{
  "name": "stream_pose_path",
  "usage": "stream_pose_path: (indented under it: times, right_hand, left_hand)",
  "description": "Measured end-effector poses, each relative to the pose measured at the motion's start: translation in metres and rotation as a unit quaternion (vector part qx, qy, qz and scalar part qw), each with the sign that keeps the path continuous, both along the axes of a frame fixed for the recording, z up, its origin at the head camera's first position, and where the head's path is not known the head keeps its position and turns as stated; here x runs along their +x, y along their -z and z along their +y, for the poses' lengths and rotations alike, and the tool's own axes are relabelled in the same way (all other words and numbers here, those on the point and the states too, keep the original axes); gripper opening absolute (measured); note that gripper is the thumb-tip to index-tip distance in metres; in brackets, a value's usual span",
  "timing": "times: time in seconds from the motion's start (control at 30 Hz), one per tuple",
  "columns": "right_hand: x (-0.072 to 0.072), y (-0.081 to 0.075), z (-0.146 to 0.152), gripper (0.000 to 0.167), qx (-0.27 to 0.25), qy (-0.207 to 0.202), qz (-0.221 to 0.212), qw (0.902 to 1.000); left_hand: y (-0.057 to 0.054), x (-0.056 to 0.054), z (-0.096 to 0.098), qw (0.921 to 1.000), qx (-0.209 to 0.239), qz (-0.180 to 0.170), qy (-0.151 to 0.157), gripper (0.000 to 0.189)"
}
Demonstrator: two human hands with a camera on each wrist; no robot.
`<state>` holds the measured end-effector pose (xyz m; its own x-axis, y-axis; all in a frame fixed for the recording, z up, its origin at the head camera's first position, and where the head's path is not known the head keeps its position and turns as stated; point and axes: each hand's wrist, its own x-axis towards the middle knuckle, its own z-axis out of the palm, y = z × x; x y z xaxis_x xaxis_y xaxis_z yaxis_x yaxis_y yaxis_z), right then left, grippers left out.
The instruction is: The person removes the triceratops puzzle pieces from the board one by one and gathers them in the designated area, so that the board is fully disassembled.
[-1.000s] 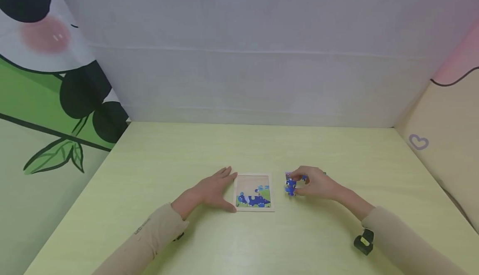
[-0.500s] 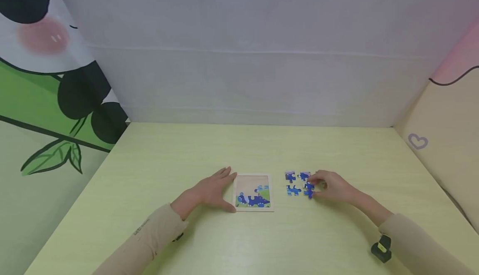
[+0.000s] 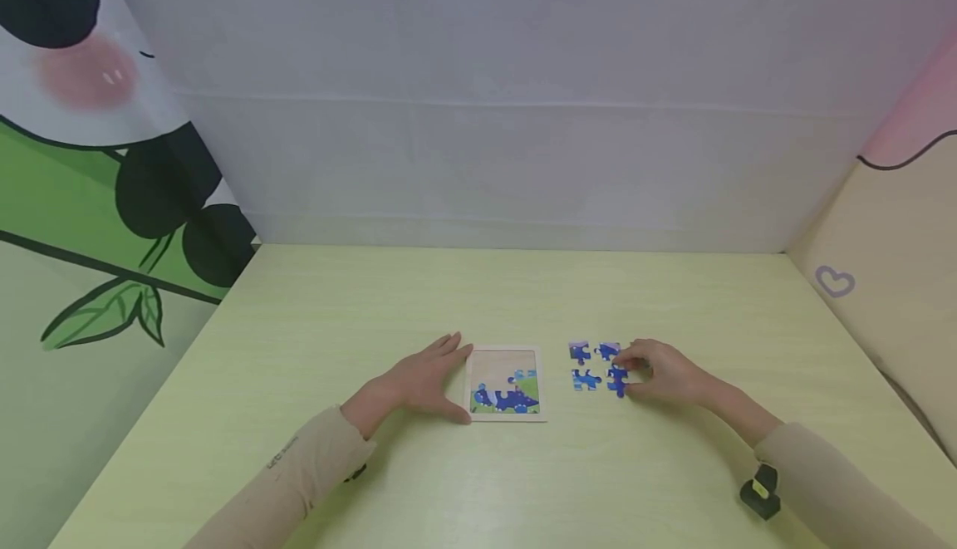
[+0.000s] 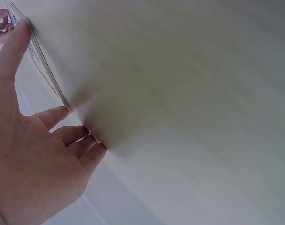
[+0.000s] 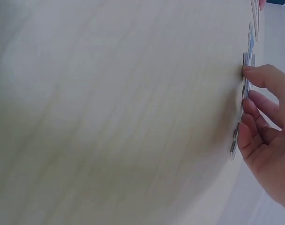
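Note:
A small jigsaw frame [image 3: 542, 383] lies flat on the table, its lower part filled with a blue dinosaur picture and its upper part bare. At its left side rests my left hand [image 3: 426, 379], fingers spread, with thumb and index fingertip against the edge. My right hand [image 3: 665, 373] pinches a blue puzzle piece [image 3: 616, 380] between thumb and fingers, low at the table. Beside that piece lie a purple-topped piece [image 3: 579, 352], another blue piece [image 3: 608, 350] and a light-blue piece [image 3: 586, 379]. The right wrist view shows a further piece [image 5: 234, 147] by the little finger, hidden from the head view.
The pale wooden table [image 3: 478, 482] reaches back to a white cloth wall [image 3: 478, 167]. Printed side panels stand left and right, one with a green leaf [image 3: 105, 315], the other with a heart [image 3: 835, 281].
My right hand has let go of the light-blue piece, shifted right and taken hold of the blue piece beside it. The left hand has stayed at the frame.

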<state>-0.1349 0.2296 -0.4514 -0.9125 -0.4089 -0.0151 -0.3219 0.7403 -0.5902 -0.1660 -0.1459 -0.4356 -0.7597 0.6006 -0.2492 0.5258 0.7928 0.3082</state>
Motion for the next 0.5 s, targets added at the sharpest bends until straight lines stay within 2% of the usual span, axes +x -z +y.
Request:
stream_pose_path:
  times: [0.5]
  right_hand:
    - [-0.0002, -0.0016, 0.0016, 0.034, 0.001, -0.011, -0.004, 0.9999]
  left_hand:
    - [-0.0021, 0.0013, 0.0001, 1.0000, 0.001, -0.002, -0.001, 0.103]
